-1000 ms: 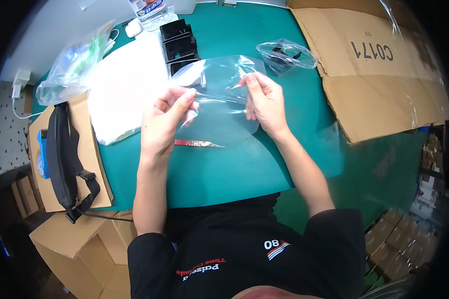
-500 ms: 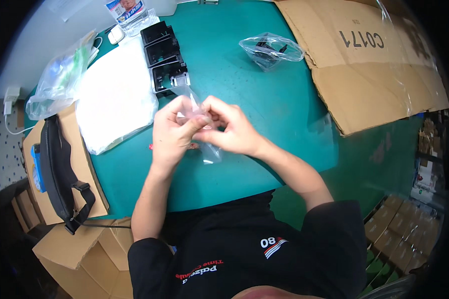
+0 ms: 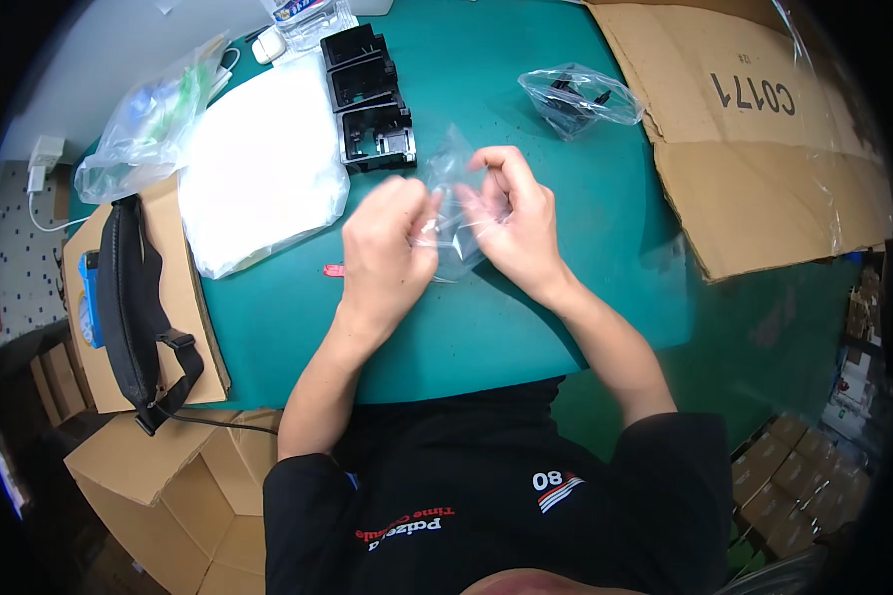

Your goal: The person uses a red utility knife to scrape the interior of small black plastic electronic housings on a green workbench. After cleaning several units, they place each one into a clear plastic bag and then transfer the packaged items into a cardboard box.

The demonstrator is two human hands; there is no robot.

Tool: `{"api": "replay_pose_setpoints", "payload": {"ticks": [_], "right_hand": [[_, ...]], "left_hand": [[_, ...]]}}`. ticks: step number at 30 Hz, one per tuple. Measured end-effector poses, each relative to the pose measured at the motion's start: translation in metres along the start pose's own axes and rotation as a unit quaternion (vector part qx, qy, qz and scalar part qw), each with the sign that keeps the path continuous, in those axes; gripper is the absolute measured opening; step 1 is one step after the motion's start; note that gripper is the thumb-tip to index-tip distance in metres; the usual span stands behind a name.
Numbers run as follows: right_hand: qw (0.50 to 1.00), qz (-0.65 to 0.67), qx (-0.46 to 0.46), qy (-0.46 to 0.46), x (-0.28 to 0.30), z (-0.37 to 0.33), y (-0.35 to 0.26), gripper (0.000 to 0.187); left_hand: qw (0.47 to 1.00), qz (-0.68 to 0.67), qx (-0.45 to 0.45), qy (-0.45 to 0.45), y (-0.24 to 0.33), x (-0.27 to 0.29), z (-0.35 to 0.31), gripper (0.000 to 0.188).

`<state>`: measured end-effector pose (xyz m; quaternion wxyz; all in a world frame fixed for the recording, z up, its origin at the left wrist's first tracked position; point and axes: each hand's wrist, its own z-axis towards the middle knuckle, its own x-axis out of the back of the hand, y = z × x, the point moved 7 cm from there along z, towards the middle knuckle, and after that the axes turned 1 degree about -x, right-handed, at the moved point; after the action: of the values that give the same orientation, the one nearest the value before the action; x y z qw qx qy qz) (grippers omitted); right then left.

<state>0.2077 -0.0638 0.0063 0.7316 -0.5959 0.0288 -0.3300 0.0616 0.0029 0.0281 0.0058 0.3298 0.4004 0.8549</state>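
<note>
Plastic, a small clear bag (image 3: pixel 453 213) crumpled between your hands, sits just above the green mat (image 3: pixel 526 327), a little below the row of black plastic parts (image 3: pixel 369 99); your left hand (image 3: pixel 387 243) is curled closed on its left edge and your right hand (image 3: pixel 511 218) pinches its right side with bent fingers. Left of that black row lies a white sheet (image 3: pixel 258 169) with a clear bag of items (image 3: pixel 149 129) beyond it, and right of the row rest another small clear bag holding dark pieces (image 3: pixel 577 97) and a flattened cardboard box (image 3: pixel 764 139).
</note>
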Motion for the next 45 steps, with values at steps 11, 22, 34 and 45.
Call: {"api": "replay_pose_setpoints", "payload": {"ticks": [11,22,34,45], "right_hand": [[0.999,-0.020,0.021,0.043,0.005,-0.004,-0.006,0.020],[0.990,-0.048,0.134,0.004,0.028,0.022,-0.010,0.034],[0.988,0.068,-0.141,0.009,0.030,0.024,0.038,0.035],[0.958,0.230,-0.145,-0.093,0.005,0.017,0.045,0.047]], "left_hand": [[0.994,-0.049,0.083,0.059,-0.017,0.001,-0.005,0.032],[0.994,-0.052,-0.080,-0.053,-0.007,0.043,0.025,0.060],[0.988,0.121,-0.077,0.056,-0.010,0.021,0.018,0.025],[0.985,-0.036,-0.169,0.012,0.009,0.002,0.006,0.063]]}}
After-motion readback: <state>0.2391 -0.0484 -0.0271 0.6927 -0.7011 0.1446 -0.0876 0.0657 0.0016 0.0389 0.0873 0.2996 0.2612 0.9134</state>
